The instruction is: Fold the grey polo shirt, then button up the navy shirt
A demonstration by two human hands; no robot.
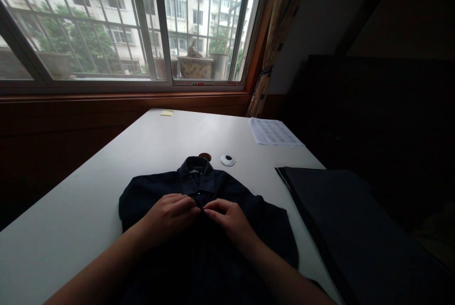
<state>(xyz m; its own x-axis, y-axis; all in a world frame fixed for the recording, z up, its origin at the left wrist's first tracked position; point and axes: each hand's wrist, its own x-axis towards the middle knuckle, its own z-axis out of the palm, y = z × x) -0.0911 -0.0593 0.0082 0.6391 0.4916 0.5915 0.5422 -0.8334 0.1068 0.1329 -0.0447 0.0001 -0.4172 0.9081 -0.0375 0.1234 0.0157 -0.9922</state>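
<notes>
A dark navy collared shirt (245, 196) lies front up on the white table (117, 153), its collar toward the window. My left hand (174, 212) is closed on the front placket just below the collar, fingers curled over the cloth. Right beside it, my right hand (227, 217) pinches the same placket between thumb and forefinger. The fingertips of both hands almost meet. A small light button (198, 193) shows above them at the collar. Whatever button or hole sits between the fingertips is hidden. The shirt's lower part fades into shadow between my forearms.
Folded dark cloth (341, 215) covers the table's right side. Beyond the collar are a white round object with a dark centre (227, 160) and a brown round one (205, 157). Printed sheets (275, 132) and a yellow note (167, 113) lie at the far edge, below the window.
</notes>
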